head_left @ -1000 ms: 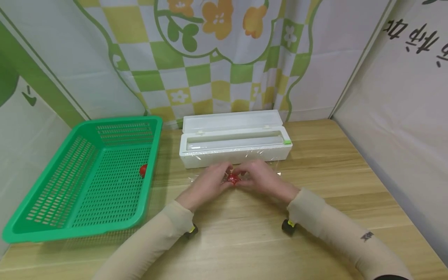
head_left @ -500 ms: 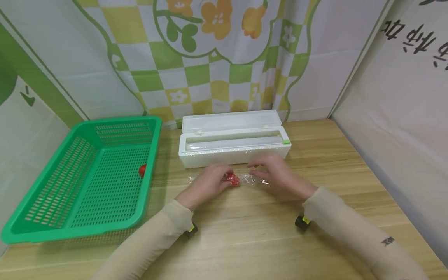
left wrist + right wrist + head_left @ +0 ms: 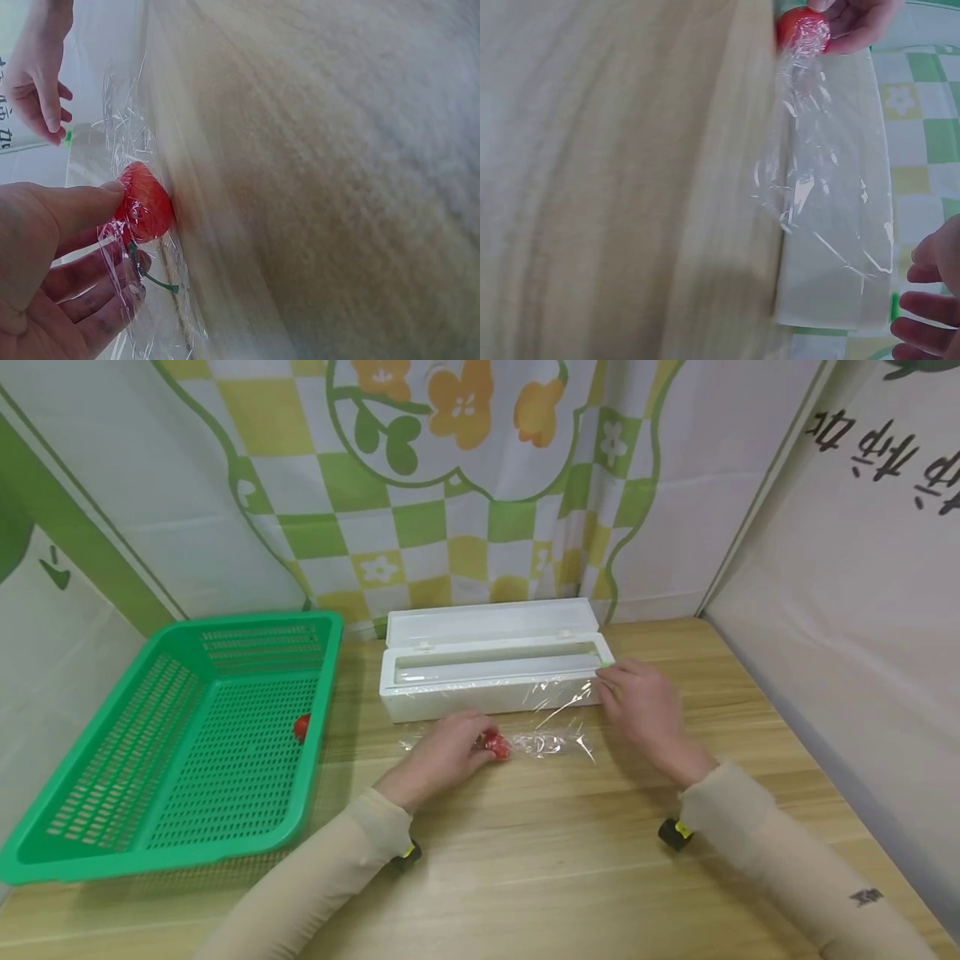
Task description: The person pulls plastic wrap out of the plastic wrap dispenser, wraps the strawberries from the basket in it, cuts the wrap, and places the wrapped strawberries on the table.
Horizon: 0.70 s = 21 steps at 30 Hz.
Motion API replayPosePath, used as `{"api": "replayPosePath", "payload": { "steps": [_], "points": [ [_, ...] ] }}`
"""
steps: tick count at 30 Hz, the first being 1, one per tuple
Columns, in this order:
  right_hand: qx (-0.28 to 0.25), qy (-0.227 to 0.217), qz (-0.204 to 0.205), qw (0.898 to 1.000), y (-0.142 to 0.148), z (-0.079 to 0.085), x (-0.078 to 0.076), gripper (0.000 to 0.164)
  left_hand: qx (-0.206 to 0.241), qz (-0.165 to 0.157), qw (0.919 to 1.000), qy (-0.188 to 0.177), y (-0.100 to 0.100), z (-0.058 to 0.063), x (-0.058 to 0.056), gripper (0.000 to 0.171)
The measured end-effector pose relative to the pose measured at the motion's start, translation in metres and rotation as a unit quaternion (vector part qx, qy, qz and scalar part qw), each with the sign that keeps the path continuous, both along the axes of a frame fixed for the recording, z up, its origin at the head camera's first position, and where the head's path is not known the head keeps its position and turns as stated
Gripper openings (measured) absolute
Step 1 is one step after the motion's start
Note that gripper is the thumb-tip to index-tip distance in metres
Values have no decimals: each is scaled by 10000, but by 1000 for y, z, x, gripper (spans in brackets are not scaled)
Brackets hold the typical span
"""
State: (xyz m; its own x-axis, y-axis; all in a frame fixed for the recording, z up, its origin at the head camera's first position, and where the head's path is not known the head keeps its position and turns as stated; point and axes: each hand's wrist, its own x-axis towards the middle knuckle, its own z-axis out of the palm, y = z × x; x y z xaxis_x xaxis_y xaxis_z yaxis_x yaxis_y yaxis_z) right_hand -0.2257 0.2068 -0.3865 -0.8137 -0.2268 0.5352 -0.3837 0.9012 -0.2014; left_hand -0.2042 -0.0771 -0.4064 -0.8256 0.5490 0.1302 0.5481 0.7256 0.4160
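A small red fruit with a thin green stem is wrapped in clear cling film. My left hand holds it low over the table, thumb on one side and fingers on the other. From the fruit, crumpled cling film runs up to an uncovered white cling film dispenser. My right hand is by the dispenser's right end, its fingertips close to the small green slider. In the right wrist view, thumb and fingers stand apart with nothing between them; contact with the slider is unclear.
A green plastic basket stands on the left of the wooden table, with another red item inside near its right wall. A checked curtain hangs behind the dispenser, whose lid is raised at the back.
My right hand has let go of the wrapped fruit and moved right and away from me to the dispenser's slider end. The left hand keeps its hold on the fruit.
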Motion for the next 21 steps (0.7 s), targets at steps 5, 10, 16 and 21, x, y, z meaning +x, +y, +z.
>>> {"api": "replayPosePath", "payload": {
  "steps": [5,10,16,21],
  "points": [
    [75,-13,-218,9997,2,-4,1,26,0,-19,10000,57,0,1,1,28],
    [173,62,-192,9996,4,-7,0,26,9,-49,10000,45,0,1,1,25],
    [385,-19,-54,9992,4,-9,0,28,-71,-21,10000,47,1,2,1,25],
    [421,-99,-31,9991,3,-11,1,29,-150,-25,9998,100,2,3,1,27]
  ]
}}
